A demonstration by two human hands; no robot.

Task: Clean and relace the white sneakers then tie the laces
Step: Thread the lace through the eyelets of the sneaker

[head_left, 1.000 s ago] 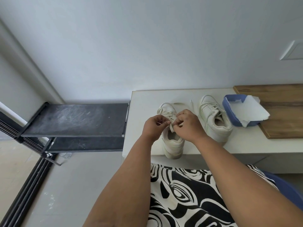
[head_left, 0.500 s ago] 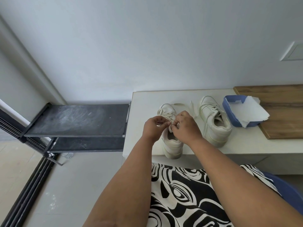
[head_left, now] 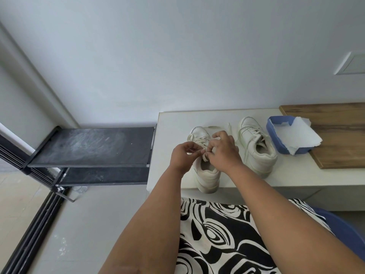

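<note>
Head view. Two white sneakers stand on a pale bench (head_left: 169, 135), toes toward the wall. The left sneaker (head_left: 206, 173) sits at the bench's near edge, its heel slightly overhanging. Above its tongue, the left hand (head_left: 182, 156) and right hand (head_left: 224, 150) meet, fingertips of both pinched narrow on the lace (head_left: 204, 155); loose lace ends trail toward 12 o'clock past the toe. The right sneaker (head_left: 256, 147) stands just beside, at 3 o'clock of the hands, untouched. At 3 o'clock of that, a blue tub (head_left: 272, 131) holding white paper (head_left: 298, 136) rests partly on a wooden board (head_left: 335, 139). A black rack (head_left: 92, 147) stands at 9 o'clock.
</note>
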